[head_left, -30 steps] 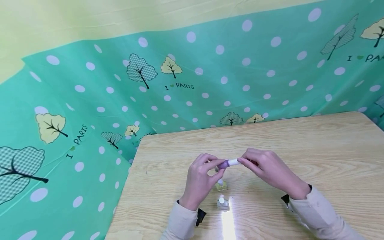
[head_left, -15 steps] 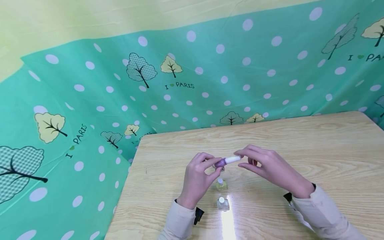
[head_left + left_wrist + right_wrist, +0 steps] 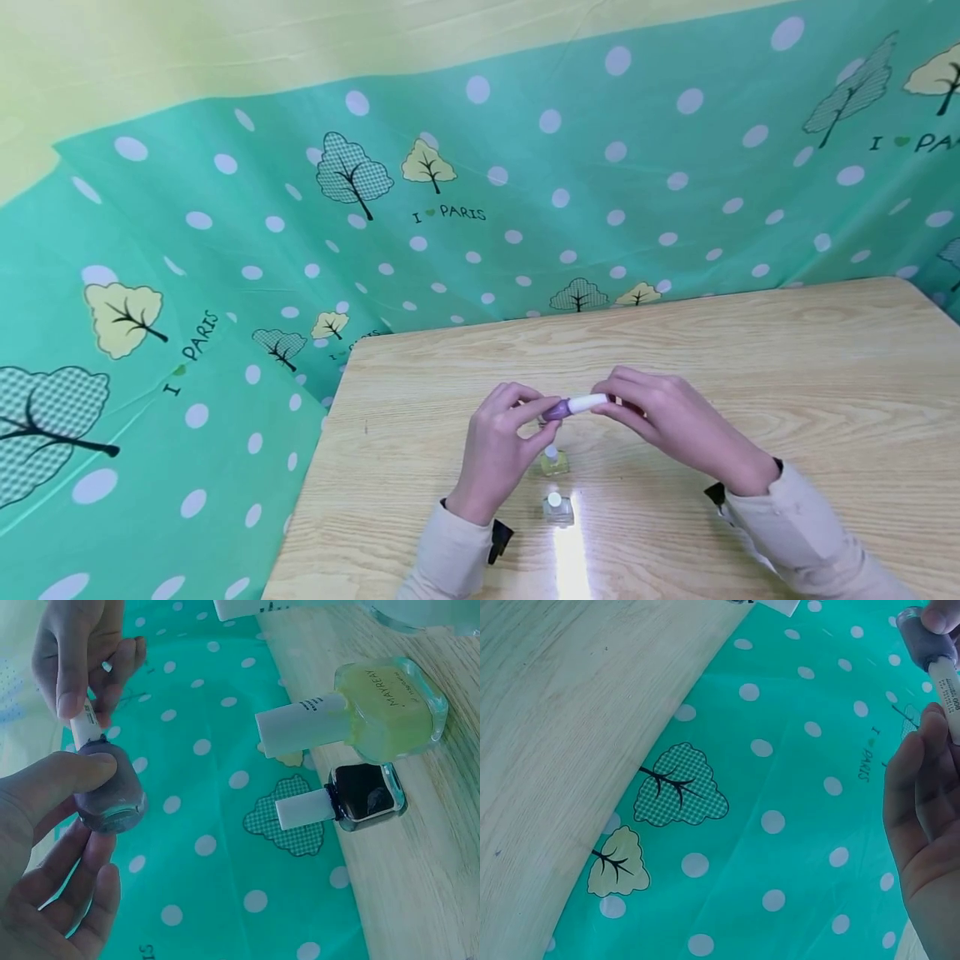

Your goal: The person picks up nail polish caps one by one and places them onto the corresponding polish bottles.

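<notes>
A purple nail polish bottle (image 3: pixel 557 410) is held up over the table, lying sideways with its white cap (image 3: pixel 588 402) toward the right. My left hand (image 3: pixel 495 454) pinches the glass body between thumb and fingers, as the left wrist view of the bottle (image 3: pixel 112 791) also shows. With thumb and fingertips, my right hand (image 3: pixel 667 417) grips the end of the cap. The right wrist view shows small print on the cap (image 3: pixel 946 694), which is still joined to the bottle.
Below the hands, a yellow nail polish bottle (image 3: pixel 555 463) and a pale, clear one (image 3: pixel 558 511) stand in a line on the wooden table (image 3: pixel 420 467). A dark polish bottle (image 3: pixel 367 793) stands beside the yellow one. A green dotted cloth (image 3: pixel 450 275) hangs behind.
My right fingers parted from the cap half a second ago and have now closed on its end again. The bottle tilted up a little, then came back; my left hand kept its hold.
</notes>
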`<state>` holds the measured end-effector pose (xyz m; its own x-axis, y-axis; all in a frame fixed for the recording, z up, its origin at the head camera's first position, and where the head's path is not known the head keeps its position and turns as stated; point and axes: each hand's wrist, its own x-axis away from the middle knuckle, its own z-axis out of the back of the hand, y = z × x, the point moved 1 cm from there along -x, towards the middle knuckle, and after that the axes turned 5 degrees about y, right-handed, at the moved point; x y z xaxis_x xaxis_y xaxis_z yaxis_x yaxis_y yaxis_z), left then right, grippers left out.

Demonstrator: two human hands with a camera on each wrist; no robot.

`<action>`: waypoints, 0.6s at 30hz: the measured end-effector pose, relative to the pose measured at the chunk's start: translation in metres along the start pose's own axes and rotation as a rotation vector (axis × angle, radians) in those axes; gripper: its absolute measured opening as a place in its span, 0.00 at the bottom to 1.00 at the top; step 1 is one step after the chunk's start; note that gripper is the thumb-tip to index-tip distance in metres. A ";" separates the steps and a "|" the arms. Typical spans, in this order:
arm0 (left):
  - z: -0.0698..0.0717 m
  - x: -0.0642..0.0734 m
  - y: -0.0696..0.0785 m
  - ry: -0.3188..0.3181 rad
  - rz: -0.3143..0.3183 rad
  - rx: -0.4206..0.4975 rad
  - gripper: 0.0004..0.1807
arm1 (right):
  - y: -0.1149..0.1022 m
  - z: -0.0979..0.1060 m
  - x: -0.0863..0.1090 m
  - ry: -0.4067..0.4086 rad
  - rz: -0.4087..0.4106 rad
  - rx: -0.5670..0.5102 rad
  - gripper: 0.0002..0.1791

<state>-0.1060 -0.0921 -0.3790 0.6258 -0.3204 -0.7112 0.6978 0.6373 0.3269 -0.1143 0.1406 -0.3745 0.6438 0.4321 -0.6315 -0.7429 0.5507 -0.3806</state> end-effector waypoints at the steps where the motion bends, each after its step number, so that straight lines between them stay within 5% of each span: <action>1: 0.000 0.000 0.001 0.001 -0.003 0.000 0.12 | 0.000 0.000 0.000 -0.004 -0.005 0.006 0.06; 5: 0.000 0.000 0.002 0.017 -0.031 -0.007 0.12 | -0.001 0.000 0.000 -0.004 -0.020 0.004 0.01; 18: -0.001 0.002 0.002 0.037 -0.065 -0.039 0.13 | -0.006 0.000 -0.002 0.025 -0.049 0.022 0.06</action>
<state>-0.1037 -0.0907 -0.3807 0.5656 -0.3360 -0.7531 0.7219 0.6433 0.2552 -0.1112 0.1368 -0.3708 0.6745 0.3860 -0.6293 -0.7059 0.5867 -0.3968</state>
